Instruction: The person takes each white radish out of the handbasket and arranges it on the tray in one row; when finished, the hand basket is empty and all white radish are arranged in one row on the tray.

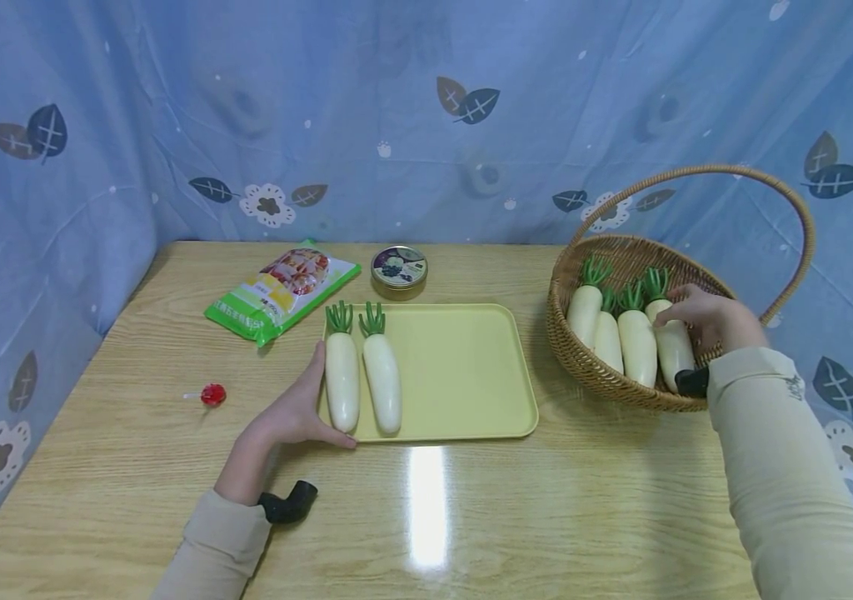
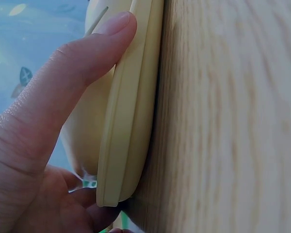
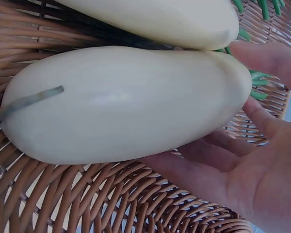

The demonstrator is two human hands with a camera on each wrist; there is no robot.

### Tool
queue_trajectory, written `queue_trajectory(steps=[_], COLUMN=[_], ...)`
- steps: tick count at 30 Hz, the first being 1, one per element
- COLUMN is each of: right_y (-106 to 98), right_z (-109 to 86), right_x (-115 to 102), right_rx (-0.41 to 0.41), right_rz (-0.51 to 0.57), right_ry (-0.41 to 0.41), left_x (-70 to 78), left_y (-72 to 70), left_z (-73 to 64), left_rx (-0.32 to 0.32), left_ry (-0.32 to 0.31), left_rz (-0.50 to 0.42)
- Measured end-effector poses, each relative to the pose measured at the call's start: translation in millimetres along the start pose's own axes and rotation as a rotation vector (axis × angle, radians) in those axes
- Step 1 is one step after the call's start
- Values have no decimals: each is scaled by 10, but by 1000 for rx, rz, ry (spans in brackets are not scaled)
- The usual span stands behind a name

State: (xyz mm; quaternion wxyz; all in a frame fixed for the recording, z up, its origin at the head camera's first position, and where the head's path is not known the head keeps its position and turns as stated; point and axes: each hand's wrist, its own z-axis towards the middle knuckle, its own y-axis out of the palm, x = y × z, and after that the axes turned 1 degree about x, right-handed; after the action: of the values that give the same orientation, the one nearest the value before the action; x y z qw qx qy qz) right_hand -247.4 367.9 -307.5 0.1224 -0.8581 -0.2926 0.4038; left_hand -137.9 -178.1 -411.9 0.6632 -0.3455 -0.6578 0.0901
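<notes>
My left hand (image 1: 295, 410) grips the near left corner of a yellow tray (image 1: 464, 375); in the left wrist view the thumb (image 2: 94, 51) lies on the rim, with the other fingers partly hidden beyond it. Two white radishes with green tops, one at the left edge (image 1: 342, 379) and one beside it (image 1: 383, 379), lie on the tray. Over at the right, my right hand (image 1: 715, 318) holds the rightmost white radish (image 3: 131, 104) inside a wicker basket (image 1: 576, 354), thumb near its leafy end and fingers along its side. Several more radishes (image 1: 636, 346) lie left of it.
Behind the tray stand a round tin (image 1: 399, 271) and a green-and-white food packet (image 1: 284, 292). A red lollipop (image 1: 212, 395) lies on the wooden table (image 1: 546, 517) to the left. The basket's tall handle (image 1: 801, 217) arches above the right forearm. A blue patterned curtain (image 1: 396, 108) surrounds the table.
</notes>
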Motion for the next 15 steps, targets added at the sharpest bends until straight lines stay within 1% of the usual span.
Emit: queue_trajectory(steps=[4,7,15], right_y=[-3,-6,-26], right_z=[11,18,3], right_x=[15,22,25], right_rx=[-22,-27,-42], right_rz=[11,3,-59], right_ry=[1,-2,-23], left_x=[0,-1,9], left_y=[-4,-6,-11], left_z=[0,2,-9], left_rx=[0,1,2], left_ry=[-6,1,21], left_rz=[8,12,11])
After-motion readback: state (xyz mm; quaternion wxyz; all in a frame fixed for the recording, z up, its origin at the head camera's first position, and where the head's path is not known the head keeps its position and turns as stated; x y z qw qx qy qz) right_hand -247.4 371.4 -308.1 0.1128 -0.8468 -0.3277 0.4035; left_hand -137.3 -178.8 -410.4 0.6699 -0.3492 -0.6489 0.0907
